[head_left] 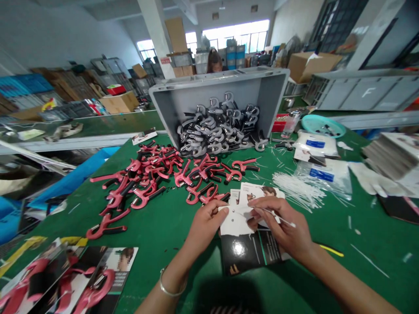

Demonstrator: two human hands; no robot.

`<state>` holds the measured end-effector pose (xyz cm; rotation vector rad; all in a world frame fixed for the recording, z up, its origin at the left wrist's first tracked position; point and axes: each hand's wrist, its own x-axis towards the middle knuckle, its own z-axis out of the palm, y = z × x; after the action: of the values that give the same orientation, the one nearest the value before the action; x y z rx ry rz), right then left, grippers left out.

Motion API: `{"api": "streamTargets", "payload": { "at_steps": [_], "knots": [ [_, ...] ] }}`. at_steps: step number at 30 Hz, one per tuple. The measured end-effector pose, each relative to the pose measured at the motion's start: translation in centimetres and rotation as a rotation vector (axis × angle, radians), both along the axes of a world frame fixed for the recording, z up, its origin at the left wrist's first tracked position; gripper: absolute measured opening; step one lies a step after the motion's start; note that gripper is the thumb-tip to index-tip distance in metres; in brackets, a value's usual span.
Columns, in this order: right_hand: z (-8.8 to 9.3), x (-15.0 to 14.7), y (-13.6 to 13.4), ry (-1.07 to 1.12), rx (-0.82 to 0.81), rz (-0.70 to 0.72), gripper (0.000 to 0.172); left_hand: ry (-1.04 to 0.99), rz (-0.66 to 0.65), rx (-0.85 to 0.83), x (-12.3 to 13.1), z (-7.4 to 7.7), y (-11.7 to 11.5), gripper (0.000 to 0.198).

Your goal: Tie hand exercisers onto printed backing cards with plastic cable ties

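Observation:
My left hand (207, 224) pinches the left edge of a black and white printed card (244, 253) between thumb and fingers. Small holes show in the card's white upper part. A thin white cable tie (284, 220) is pinched in the fingers of my right hand (288, 224), over the card's upper right. Its far end lies at the card and I cannot tell whether it passes through a hole. Another printed card (258, 191) shows behind the first. Beyond my hands lie several pink hand grips (144, 196) with black handles in a loose heap.
A tilted grey crate (273, 100) holds grey hand grips (216, 131). To the right are loose cable ties (297, 189), clear bags (330, 176), a turquoise plate (322, 124) and stacked cards (389, 157). Carded pink grips (94, 292) lie at lower left. A person (214, 63) is behind the crate.

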<state>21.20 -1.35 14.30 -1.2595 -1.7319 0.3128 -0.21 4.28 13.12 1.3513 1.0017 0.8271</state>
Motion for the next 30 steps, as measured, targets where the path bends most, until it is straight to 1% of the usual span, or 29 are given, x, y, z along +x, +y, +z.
{"api": "streamTargets", "payload": {
  "at_steps": [2,5,7,9,11,12,14,16,18,21,24,25,27,28,30],
  "knots": [
    [-0.5,-0.2,0.0,-0.063,0.046,0.031,0.016,0.003,-0.015,-0.025,-0.1,-0.1,-0.1,0.031],
    [-1.0,-0.5,0.5,-0.131,0.087,0.118,0.025,0.015,-0.033,-0.044,-0.1,-0.1,0.0,0.032],
    [-0.8,-0.6,1.1,-0.172,0.096,0.190,0.026,0.032,-0.031,-0.014,0.0,0.0,0.1,0.032],
    [-0.3,-0.8,1.9,-0.204,0.049,0.222,0.022,0.044,-0.031,0.047,0.2,0.3,0.3,0.029],
    [0.4,-0.7,2.7,-0.165,-0.084,0.244,0.012,0.036,-0.035,0.097,0.4,0.9,0.6,0.027],
    [0.6,-0.6,3.0,-0.099,-0.195,0.260,0.009,0.028,-0.041,0.111,0.4,1.1,0.7,0.026],
    [0.9,-0.2,3.4,0.112,-0.434,0.308,0.014,0.002,-0.051,0.098,0.4,1.6,0.9,0.030],
    [0.8,0.2,3.6,0.318,-0.580,0.315,0.021,-0.036,-0.055,0.047,0.4,1.6,1.0,0.040],
    [0.3,0.6,3.6,0.427,-0.597,0.282,0.025,-0.055,-0.058,-0.007,0.5,1.1,0.7,0.045],
    [-0.4,0.9,3.6,0.479,-0.581,0.247,0.027,-0.084,-0.040,-0.056,0.9,-0.4,-0.1,0.034],
    [-0.9,0.9,3.4,0.488,-0.648,0.258,0.027,-0.142,0.014,-0.070,1.2,-2.0,-0.9,0.029],
    [-0.9,0.9,3.4,0.493,-0.679,0.263,0.028,-0.128,0.022,-0.043,1.1,-2.4,-1.1,0.026],
    [-1.0,1.0,3.3,0.509,-0.710,0.263,0.028,-0.025,0.002,0.062,0.3,-2.8,-1.3,0.018],
    [-1.1,1.2,3.2,0.514,-0.704,0.259,0.028,0.047,-0.029,0.119,-0.2,-2.8,-1.4,0.015],
    [-1.2,1.5,3.2,0.508,-0.674,0.249,0.027,0.156,-0.135,0.194,-1.5,-2.4,-1.9,0.017]
  ]
}}
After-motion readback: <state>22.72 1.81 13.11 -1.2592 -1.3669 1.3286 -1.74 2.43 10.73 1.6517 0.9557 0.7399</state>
